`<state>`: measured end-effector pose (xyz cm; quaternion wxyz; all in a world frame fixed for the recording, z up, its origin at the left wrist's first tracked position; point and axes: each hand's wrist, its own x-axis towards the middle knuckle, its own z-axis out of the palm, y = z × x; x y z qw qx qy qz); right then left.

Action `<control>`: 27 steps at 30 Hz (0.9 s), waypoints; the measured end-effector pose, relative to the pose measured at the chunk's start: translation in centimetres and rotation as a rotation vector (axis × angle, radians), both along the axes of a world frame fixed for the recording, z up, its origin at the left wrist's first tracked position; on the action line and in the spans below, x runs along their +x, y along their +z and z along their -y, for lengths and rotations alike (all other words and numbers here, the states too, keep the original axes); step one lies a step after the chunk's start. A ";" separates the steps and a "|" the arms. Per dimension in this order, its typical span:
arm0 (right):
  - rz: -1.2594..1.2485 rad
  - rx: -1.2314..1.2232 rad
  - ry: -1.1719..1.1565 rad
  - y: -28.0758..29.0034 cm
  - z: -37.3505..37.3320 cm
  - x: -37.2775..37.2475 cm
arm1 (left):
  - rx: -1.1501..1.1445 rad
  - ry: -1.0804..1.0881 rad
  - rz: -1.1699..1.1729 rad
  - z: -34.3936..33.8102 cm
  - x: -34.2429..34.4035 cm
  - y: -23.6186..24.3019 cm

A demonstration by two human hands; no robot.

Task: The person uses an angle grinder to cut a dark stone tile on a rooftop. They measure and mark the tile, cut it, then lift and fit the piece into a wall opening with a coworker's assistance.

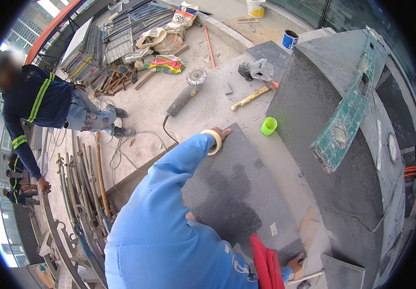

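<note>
A dark grey stone slab (261, 192) lies tilted in front of me, with a darker patch in its middle and a small pale label. At its far corner, my left hand (221, 133) is closed on the edge, and a roll of masking tape (212, 142) circles that wrist. My right hand (294, 263) has its fingers curled over the slab's near right edge. Blue sleeves cover both arms, and a red cloth (265, 265) hangs beside the right one. A bit of skin shows by the left sleeve; I cannot tell what it is.
An angle grinder (184, 94), a hammer (251, 98) and a green cup (269, 126) stand or lie beyond the slab. On the right, a green spirit level (347, 111) rests across large slabs. A co-worker (44, 96) stands at left near metal poles (80, 178); cables trail over the floor.
</note>
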<state>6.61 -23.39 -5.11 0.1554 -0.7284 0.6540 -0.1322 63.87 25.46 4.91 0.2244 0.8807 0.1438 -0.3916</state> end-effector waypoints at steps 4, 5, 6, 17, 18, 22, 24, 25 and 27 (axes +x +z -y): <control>-0.033 0.059 -0.020 0.1 -0.8 -0.8 | 0.043 0.009 0.063 0.6 0.2 1.1; -0.038 0.080 -0.046 0.1 -0.8 -0.9 | 0.038 0.003 0.057 0.6 0.3 1.4; 0.015 0.040 0.013 0.1 -0.8 -0.8 | 0.039 -0.003 0.060 0.6 0.4 1.9; -0.182 0.078 0.016 1.6 -4.2 -5.7 | 0.085 0.024 0.071 2.2 -0.8 8.5; -0.209 0.064 -0.042 1.1 -6.0 -7.2 | 0.075 0.035 0.060 2.2 -0.8 8.2; -0.334 0.198 -0.160 -0.6 -11.9 -11.8 | 0.151 0.031 0.087 1.5 -1.1 6.7; -0.313 0.334 -0.151 -0.9 -13.5 -12.9 | 0.148 0.003 0.090 1.2 -1.1 6.7; -0.324 0.441 -0.121 -0.8 -13.6 -13.1 | 0.138 0.005 0.095 1.2 -1.1 6.8; -0.160 0.444 -0.135 -0.2 -13.1 -13.3 | 0.139 -0.001 0.115 1.5 -1.0 7.2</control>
